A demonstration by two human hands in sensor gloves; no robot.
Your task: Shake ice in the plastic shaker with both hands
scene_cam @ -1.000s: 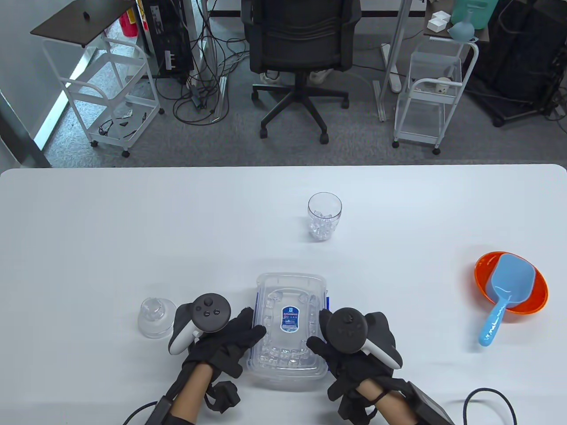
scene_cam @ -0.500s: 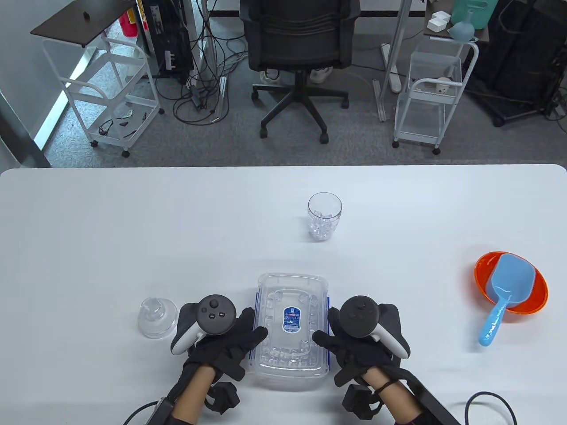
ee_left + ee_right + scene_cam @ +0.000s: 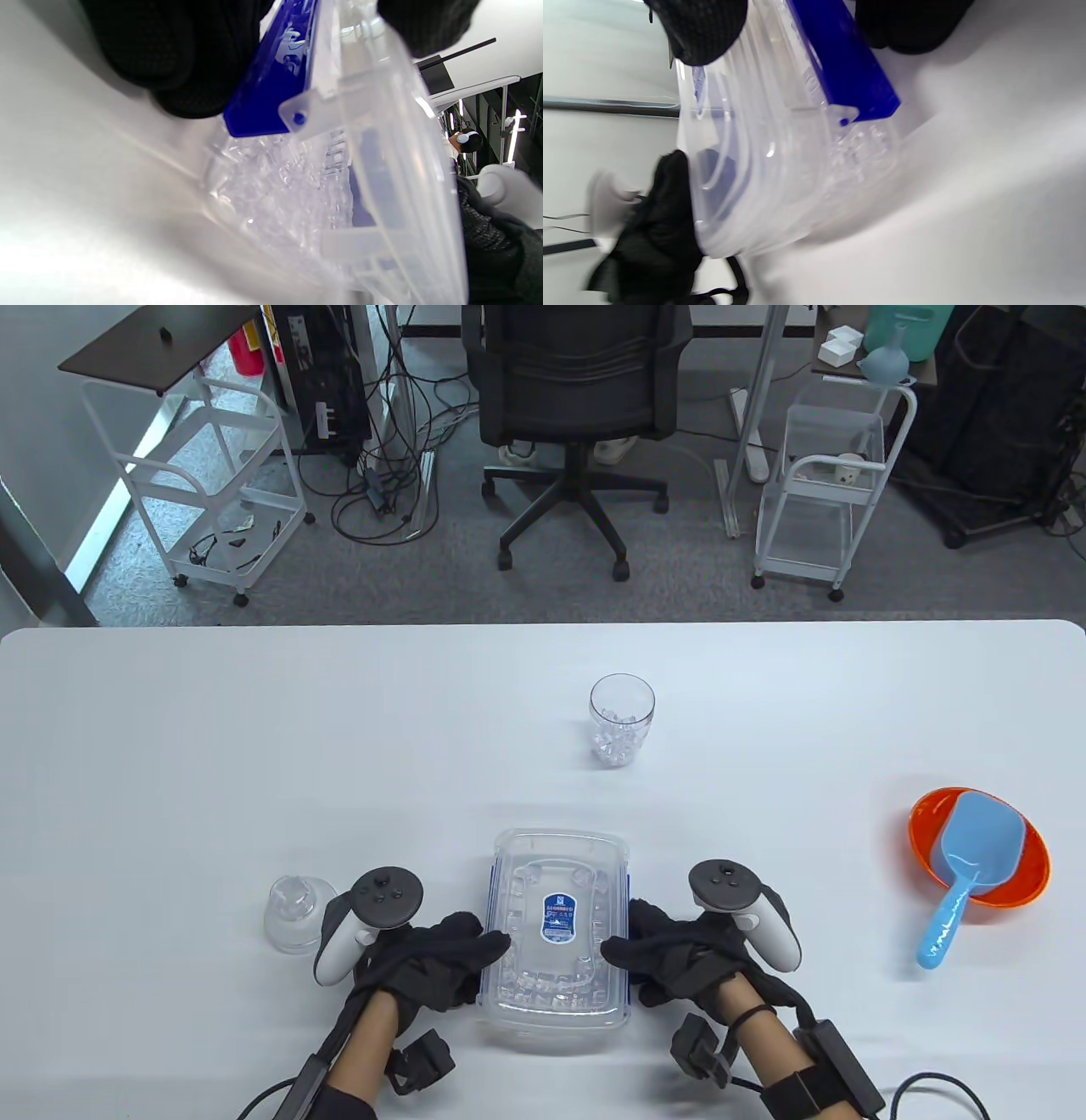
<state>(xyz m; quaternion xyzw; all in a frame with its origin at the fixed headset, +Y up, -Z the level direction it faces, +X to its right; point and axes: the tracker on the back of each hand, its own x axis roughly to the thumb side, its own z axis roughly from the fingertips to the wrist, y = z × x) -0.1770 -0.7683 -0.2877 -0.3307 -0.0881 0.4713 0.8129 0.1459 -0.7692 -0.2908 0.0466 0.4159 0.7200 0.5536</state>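
The shaker is a clear plastic box [image 3: 556, 857] with a lid, blue side latches and ice cubes [image 3: 543, 984] inside, near the table's front edge. My left hand [image 3: 441, 959] grips its left side: thumb on the lid, fingers curled down over the blue latch [image 3: 271, 84]. My right hand [image 3: 670, 954] grips the right side the same way, over the other latch [image 3: 844, 72]. In the wrist views the box [image 3: 373, 178] [image 3: 755, 169] fills the frame. I cannot tell whether it rests on the table or is just off it.
A glass of ice [image 3: 622, 719] stands behind the box at mid-table. A small clear domed piece [image 3: 295, 912] sits just left of my left hand. An orange bowl [image 3: 1022, 891] holding a blue scoop [image 3: 967, 848] is at the right.
Both hands have rolled outward and settled lower on the box's sides, so the trackers now sit further from the box. The box itself has barely shifted.
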